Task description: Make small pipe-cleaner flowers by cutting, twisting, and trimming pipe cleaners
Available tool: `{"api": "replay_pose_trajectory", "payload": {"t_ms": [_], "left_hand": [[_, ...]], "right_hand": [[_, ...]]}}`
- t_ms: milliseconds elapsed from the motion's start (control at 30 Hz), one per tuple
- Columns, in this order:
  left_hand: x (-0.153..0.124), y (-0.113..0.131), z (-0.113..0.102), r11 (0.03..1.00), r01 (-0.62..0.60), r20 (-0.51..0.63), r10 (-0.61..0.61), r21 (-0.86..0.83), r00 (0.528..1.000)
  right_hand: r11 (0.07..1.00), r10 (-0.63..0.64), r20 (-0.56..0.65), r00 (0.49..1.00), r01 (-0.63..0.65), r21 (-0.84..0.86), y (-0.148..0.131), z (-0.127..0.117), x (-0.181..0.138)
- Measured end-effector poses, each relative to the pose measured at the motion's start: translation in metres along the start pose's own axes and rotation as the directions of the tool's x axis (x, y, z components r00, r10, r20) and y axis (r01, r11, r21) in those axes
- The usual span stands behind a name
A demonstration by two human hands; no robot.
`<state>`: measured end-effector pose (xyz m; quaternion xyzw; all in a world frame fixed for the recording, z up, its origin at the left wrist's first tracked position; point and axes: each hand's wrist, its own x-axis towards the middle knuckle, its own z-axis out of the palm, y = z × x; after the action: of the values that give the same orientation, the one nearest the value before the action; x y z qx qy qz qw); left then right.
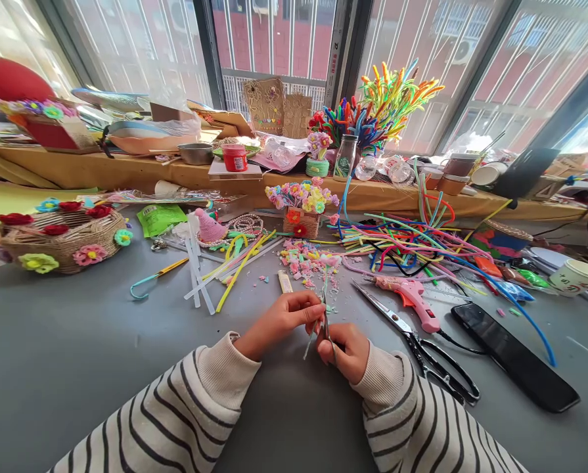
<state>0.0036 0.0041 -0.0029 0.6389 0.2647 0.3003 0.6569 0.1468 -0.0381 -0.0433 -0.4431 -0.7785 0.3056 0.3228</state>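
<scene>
Your left hand (291, 316) pinches thin strand (308, 345); right hand (347, 351) grips small scissors (327, 322). Scraps (306, 257) at twelve o'clock, glue gun (414, 299) at two.

No words clearly legible, tiny print on the glass bottle (345, 159), blurred label on the red jar (234, 157), barcode on the green packet (161, 219), vertical white marks on the dark window frame (340, 49), all too small to read

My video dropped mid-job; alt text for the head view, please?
The left hand pinches a thin pale strip beside small scissors held in the right hand, over a grey table. Pastel clippings lie ahead; to the right are a pink glue gun, large black-handled scissors and a phone.
</scene>
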Motion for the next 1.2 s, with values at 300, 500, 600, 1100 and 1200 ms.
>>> {"api": "replay_pose_trajectory", "payload": {"t_ms": [300,500,600,1100,1200], "left_hand": [[-0.0006,0.0018,0.0009,1.0,0.023,-0.043,-0.023,-0.011,0.999],[-0.0009,0.0036,0.0013,1.0,0.003,-0.047,-0.003,-0.013,0.999],[-0.0012,0.0031,0.0005,1.0,-0.012,-0.032,0.011,-0.016,0.999],[-0.0022,0.0035,0.0015,0.999,-0.026,-0.021,0.026,0.037,0.999],[-0.0024,0.0048,0.002,0.999,-0.017,-0.028,0.018,0.051,0.999]], "right_hand": [[0.998,0.039,-0.038,0.999,-0.04,-0.042,-0.0015,-0.0004,0.0041],[0.999,0.045,0.01,0.999,-0.045,0.014,-0.0021,-0.0001,0.0016],[0.998,0.009,0.035,0.999,-0.011,0.058,-0.0015,-0.0004,0.0008],[0.997,-0.03,0.04,0.999,0.027,0.074,-0.0017,-0.0006,0.0],[0.999,-0.023,0.019,1.0,0.022,0.05,-0.003,-0.0018,0.0011]]}}
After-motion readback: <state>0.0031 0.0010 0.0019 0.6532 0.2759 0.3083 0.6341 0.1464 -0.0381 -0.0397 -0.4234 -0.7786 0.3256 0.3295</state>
